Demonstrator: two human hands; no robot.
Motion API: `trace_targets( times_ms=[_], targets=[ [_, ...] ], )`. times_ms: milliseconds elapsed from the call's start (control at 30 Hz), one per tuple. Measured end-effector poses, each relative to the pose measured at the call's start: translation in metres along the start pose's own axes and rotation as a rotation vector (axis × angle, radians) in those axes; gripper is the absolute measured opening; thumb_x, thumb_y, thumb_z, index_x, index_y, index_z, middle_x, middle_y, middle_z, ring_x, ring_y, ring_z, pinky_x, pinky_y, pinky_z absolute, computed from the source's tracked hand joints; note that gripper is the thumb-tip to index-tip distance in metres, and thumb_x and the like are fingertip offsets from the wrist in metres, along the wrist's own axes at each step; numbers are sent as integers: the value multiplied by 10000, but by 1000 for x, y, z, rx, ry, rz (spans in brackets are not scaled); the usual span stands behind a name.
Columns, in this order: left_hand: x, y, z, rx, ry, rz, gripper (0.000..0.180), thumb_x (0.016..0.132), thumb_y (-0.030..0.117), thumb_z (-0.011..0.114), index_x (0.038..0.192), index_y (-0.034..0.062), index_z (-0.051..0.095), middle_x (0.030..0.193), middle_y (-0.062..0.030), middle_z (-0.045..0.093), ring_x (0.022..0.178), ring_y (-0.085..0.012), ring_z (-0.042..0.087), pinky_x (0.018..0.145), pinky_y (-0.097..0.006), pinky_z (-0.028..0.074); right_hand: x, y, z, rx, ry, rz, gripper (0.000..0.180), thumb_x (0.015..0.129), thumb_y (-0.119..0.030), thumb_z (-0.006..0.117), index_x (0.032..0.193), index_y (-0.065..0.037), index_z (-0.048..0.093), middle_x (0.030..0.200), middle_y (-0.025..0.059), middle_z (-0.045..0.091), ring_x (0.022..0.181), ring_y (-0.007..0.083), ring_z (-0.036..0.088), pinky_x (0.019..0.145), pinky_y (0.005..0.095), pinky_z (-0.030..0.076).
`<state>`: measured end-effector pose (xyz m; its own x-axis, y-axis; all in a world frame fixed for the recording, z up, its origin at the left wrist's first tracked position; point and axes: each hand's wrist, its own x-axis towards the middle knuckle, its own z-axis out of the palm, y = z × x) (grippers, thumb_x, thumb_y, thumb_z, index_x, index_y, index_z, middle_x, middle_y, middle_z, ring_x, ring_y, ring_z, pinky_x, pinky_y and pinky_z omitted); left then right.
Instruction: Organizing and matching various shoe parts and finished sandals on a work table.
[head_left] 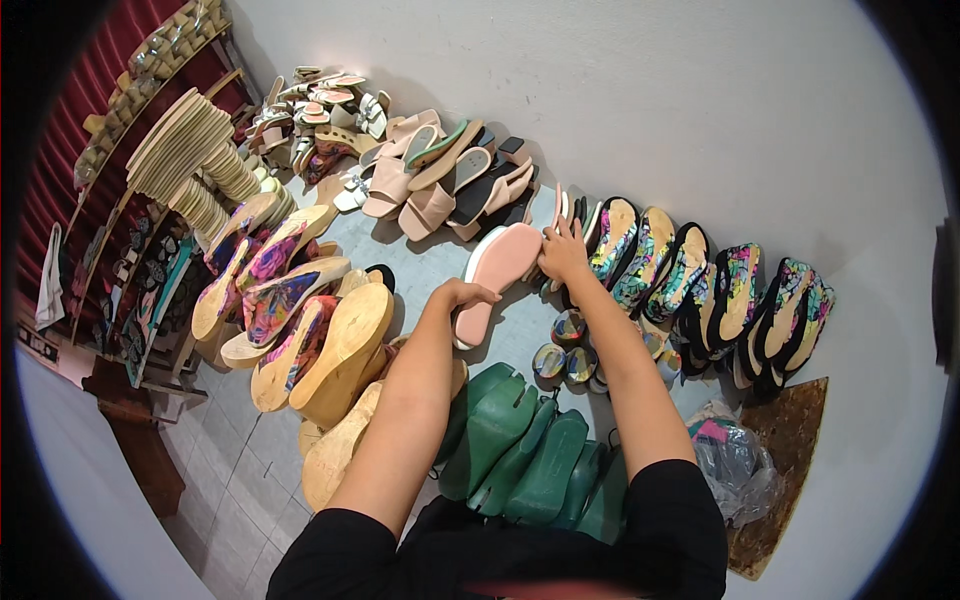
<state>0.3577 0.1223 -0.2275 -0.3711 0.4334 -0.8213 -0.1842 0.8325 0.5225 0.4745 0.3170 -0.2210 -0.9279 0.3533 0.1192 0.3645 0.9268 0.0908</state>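
My left hand (466,293) is closed on the near left side of a pink shoe sole (505,256), its thumb lying across the top. White and dark green edges show beneath the pink one, so several layers may be stacked. My right hand (566,252) reaches past the sole's far right end, its fingers spread and touching a row of thin pink and white soles (562,203) that stand on edge. Part of that row is hidden behind the fingers.
Wooden wedge soles (345,340) crowd the left. Green shoe lasts (545,465) lie close to my body. Floral sandals (690,270) line the right, with beige and black slides (425,205) farther back. A plastic bag (735,465) rests by a brown board (785,480); a wall (640,100) rises behind.
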Motion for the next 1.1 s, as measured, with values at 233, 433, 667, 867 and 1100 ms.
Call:
trace_targets(
  times_ms=[233,433,667,867,1100],
  targets=[
    [-12,-12,1,-52,433,233,676,384,281,807,859,-132,561,825,-166,610,669,-227,596,604,-334,484,-4,-2,3,194,61,52,380,717,-345,484,1008,-133,604,1197,56,455,1257,275,222,991,542,164],
    [-55,30,-23,-322,204,547,609,466,266,785,932,-66,575,839,-127,613,697,-189,593,607,-296,476,-1,-9,-4,369,50,234,329,742,-378,518,899,-123,654,1172,43,468,1262,318,175,997,553,96],
    [-46,100,-19,-128,183,547,696,470,311,794,957,-116,540,882,-162,595,755,-192,590,629,-288,470,9,-24,3,143,186,437,437,703,-343,594,1019,-42,567,1111,48,482,1132,281,317,975,500,184],
    [-34,96,-5,-232,95,533,651,544,347,763,1003,-65,554,921,-121,599,789,-178,584,712,-273,450,34,-32,-2,239,87,1055,860,657,-337,656,1300,-25,177,1276,247,231,1095,349,330,925,414,271],
    [-28,72,-3,-375,164,530,586,596,320,737,1025,-36,556,927,-112,599,834,-175,571,744,-270,428,58,-37,10,153,-120,1229,750,741,-273,589,1342,-118,168,1272,245,256,1004,358,418,741,494,415]
  ],
)
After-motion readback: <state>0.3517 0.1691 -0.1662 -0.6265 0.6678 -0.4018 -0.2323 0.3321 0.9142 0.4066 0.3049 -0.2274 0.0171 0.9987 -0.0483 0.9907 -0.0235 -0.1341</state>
